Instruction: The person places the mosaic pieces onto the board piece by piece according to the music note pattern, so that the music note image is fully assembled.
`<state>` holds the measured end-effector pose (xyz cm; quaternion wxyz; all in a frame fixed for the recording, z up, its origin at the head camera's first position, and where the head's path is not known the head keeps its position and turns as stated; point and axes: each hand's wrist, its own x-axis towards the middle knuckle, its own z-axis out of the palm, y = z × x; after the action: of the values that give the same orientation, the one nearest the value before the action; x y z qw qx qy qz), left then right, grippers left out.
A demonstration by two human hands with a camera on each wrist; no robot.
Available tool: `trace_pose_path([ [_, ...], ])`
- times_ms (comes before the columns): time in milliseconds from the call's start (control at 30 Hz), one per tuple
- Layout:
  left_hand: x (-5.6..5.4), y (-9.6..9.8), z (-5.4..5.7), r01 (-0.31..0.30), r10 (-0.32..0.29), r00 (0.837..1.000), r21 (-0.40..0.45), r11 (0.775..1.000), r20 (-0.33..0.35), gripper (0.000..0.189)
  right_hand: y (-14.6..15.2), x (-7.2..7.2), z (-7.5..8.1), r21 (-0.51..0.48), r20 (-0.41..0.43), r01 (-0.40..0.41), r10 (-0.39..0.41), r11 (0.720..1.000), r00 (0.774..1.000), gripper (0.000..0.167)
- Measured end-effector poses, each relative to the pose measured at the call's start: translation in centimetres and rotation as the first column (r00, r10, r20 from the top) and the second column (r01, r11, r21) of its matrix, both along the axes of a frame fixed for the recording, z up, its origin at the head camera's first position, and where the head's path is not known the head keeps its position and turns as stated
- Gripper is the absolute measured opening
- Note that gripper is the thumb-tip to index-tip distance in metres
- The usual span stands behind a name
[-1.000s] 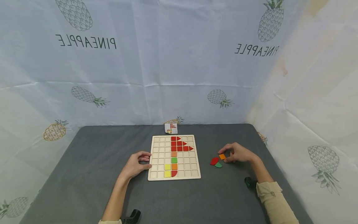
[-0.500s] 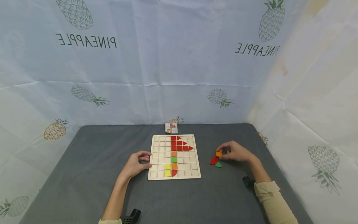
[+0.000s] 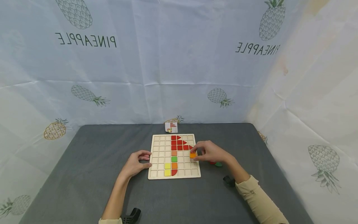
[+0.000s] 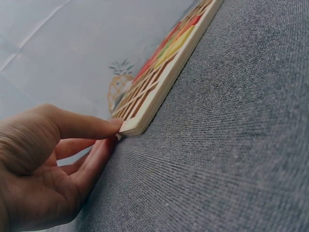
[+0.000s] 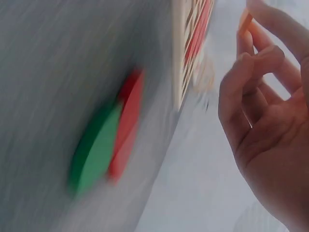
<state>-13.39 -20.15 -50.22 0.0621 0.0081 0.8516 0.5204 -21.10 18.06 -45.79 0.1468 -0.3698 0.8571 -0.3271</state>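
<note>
A wooden grid board (image 3: 184, 171) lies on the table, with red, orange, green and yellow tiles set in its cells. My left hand (image 3: 135, 164) rests at the board's left edge, thumb and fingertips touching it apart from each other. In the left wrist view the thumb (image 4: 91, 125) lies straight against the board's edge. My right hand (image 3: 213, 151) pinches an orange square tile (image 3: 192, 155) between thumb and fingers, over the board's right side below the longest red row. In the right wrist view the other fingers curl loosely behind the orange tile (image 5: 245, 20).
Right of the board, a green piece (image 5: 96, 145) and a red piece (image 5: 128, 128) with curved edges lie together, partly hidden by the right hand in the head view. A small pattern card (image 3: 171, 127) stands behind the board. A printed curtain (image 3: 179, 62) hangs behind the dark table.
My right hand has lifted the orange tile from beside the red and green pieces and carried it left over the board. The left hand has stayed at the board's edge.
</note>
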Motion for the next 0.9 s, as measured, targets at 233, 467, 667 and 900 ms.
trace_pose_path([
  [233, 0.0, -0.1, -0.1, -0.006, 0.006, 1.000, -0.001, 1.000, 0.001, 0.050, -5.6, 0.5, 0.2, 0.021, -0.050, -0.109, 0.110, 0.994, 0.993, 0.028],
  [467, -0.1, -0.1, -0.2, 0.000, 0.000, 1.000, -0.010, 1.000, -0.002, 0.049, -10.0, 1.5, -0.3, 0.091, -0.069, -0.166, 0.172, 0.982, 0.983, 0.027],
  [667, -0.2, -0.2, -0.2, 0.011, -0.011, 1.000, -0.002, 1.000, 0.000, 0.048, -12.6, 2.2, -1.0, 0.130, -0.066, -0.154, 0.163, 0.979, 0.984, 0.025],
  [900, -0.2, -0.2, -0.2, 0.002, -0.002, 1.000, -0.002, 1.000, 0.005, 0.048, -14.2, 2.7, -1.6, 0.186, -0.095, -0.083, 0.102, 0.979, 0.990, 0.015],
])
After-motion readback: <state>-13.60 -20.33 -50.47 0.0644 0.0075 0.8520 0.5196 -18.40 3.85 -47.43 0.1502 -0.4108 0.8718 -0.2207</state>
